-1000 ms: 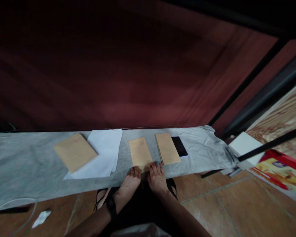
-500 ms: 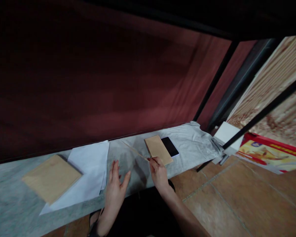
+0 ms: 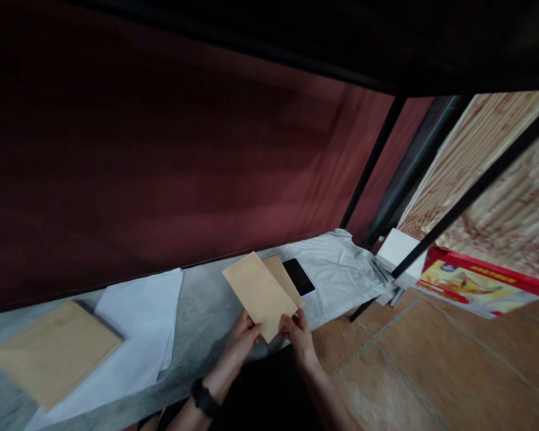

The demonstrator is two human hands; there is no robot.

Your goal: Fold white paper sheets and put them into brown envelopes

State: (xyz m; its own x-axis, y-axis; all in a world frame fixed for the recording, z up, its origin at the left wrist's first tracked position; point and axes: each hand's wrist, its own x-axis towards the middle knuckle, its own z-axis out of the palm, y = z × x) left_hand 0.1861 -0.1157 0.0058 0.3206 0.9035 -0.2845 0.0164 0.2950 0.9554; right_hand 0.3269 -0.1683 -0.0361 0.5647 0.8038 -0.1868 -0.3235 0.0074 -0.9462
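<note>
A brown kraft-paper envelope (image 3: 258, 293) is held tilted above the grey cloth by both of my hands. My left hand (image 3: 241, 340) grips its lower left edge, thumb on the upper face. At the lower right corner, my right hand (image 3: 299, 336) pinches it between thumb and fingers. Partly hidden behind it, more brown envelopes (image 3: 282, 274) lie on the cloth. A dark-screened phone (image 3: 299, 276) rests beside them on the right.
A larger pile of brown envelopes (image 3: 56, 353) lies on white paper sheets (image 3: 146, 317) at left. Grey cloth (image 3: 202, 317) covers the narrow bench. Black metal bars (image 3: 372, 161), a white box (image 3: 397, 254) and a red-yellow carton (image 3: 471, 284) stand at right.
The envelope, seen nearly edge-on in my right hand before, now faces up. My left hand, open earlier, has moved right and taken hold of it. The view has shifted slightly.
</note>
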